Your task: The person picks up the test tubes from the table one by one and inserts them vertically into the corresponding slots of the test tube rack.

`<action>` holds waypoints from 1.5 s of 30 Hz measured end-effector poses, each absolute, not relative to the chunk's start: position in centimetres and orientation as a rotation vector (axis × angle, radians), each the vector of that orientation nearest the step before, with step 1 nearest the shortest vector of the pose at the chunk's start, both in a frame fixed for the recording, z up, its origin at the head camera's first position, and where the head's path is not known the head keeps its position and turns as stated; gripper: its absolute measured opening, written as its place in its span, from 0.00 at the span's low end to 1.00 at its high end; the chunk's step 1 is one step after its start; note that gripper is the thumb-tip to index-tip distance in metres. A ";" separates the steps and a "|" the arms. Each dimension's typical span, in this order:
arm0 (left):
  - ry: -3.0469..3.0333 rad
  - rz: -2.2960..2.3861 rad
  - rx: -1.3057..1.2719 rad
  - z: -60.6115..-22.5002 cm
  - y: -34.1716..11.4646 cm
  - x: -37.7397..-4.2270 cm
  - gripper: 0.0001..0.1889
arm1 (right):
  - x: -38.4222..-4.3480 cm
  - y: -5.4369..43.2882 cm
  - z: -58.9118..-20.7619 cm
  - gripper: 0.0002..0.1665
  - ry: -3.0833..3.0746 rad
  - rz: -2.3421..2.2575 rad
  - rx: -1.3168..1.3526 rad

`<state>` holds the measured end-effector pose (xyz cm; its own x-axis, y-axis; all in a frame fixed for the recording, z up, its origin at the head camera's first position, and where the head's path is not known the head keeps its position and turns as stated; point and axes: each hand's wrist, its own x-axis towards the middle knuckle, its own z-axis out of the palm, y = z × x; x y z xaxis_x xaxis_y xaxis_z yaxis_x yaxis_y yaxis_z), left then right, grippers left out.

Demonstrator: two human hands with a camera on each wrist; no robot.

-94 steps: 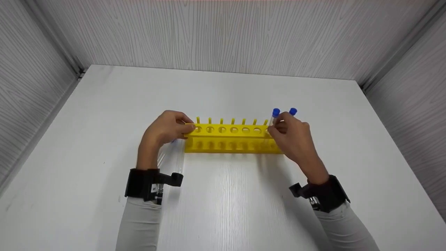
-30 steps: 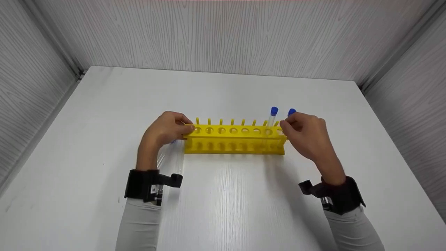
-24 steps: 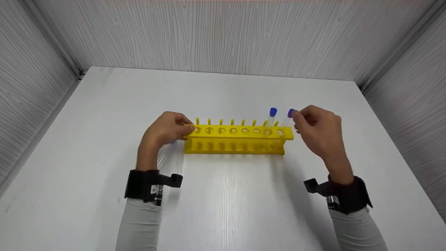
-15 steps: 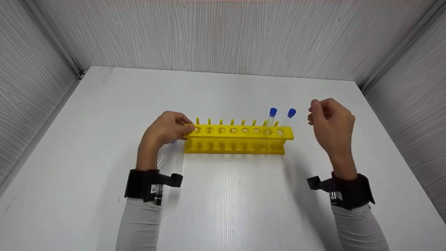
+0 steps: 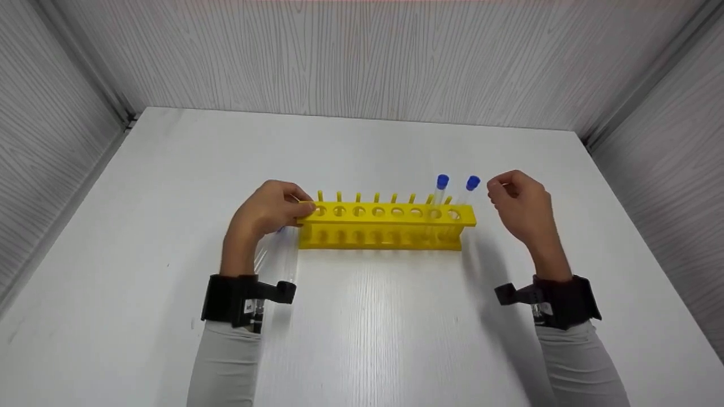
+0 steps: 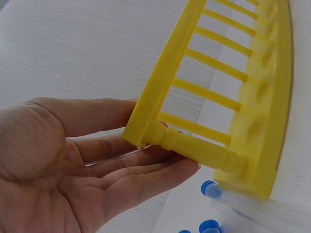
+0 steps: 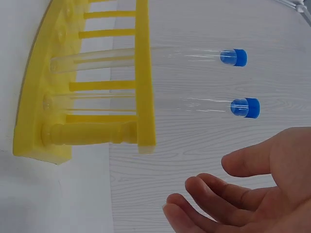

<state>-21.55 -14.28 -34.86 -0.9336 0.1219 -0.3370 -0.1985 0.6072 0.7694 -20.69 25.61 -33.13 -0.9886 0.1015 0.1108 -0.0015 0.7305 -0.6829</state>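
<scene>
A yellow test tube rack [image 5: 390, 217] stands on the white table. My left hand [image 5: 272, 206] grips its left end, thumb on the top plate; in the left wrist view the fingers [image 6: 146, 187] reach round behind the end post. Two clear test tubes with blue caps stand in the rack's two rightmost holes: the inner test tube [image 5: 442, 183] and the end test tube [image 5: 472, 183], which leans right. My right hand [image 5: 526, 206] hovers just right of the end tube's cap, holding nothing. In the right wrist view its fingers [image 7: 218, 201] are relaxed and apart from both tubes.
More clear test tubes [image 5: 291, 257] lie left of the rack, partly hidden by my left hand and wrist. Several blue caps [image 6: 210, 225] show there in the left wrist view. A wood-grain panel [image 5: 362, 62] rises behind the table [image 5: 367, 328].
My right hand has left the inner tube, touched the end tube's cap, drawn away right, then come slightly back left. My left hand has kept its grip on the rack.
</scene>
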 end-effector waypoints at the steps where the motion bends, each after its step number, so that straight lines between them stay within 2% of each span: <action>1: 2.483 1.248 -0.058 -34.8 -14.3 -21.5 0.17 | -20.8 25.7 -33.2 0.25 -2.829 1.114 -0.074; 8: 2.507 1.233 -0.036 -34.9 -14.3 -21.5 0.17 | -21.2 26.0 -33.5 0.28 -2.965 1.167 -0.053; 21: 2.506 1.242 -0.050 -35.3 -14.4 -21.6 0.17 | -21.5 25.0 -34.3 0.26 -3.162 1.179 -0.006; 45: 2.495 1.268 -0.051 -35.1 -14.3 -21.5 0.16 | -21.8 25.1 -34.9 0.23 -3.134 1.348 0.036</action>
